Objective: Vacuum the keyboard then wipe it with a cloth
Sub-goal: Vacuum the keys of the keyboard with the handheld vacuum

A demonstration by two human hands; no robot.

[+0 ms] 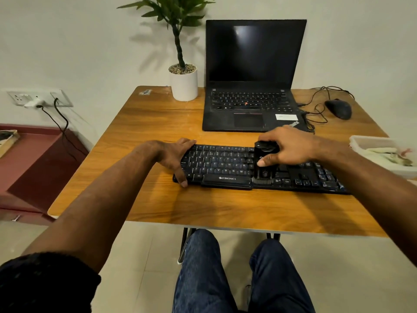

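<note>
We're mid-vacuum: right hand [291, 145] grips the vacuum [264, 162] on the keyboard [225, 168], left hand [173, 158] flat bracing it, wiping still to go.

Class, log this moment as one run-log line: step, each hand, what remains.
step: vacuuming keyboard | left hand: steadies keyboard's left end | right hand: grips vacuum, brush on keys | remaining: wipe with cloth
</note>
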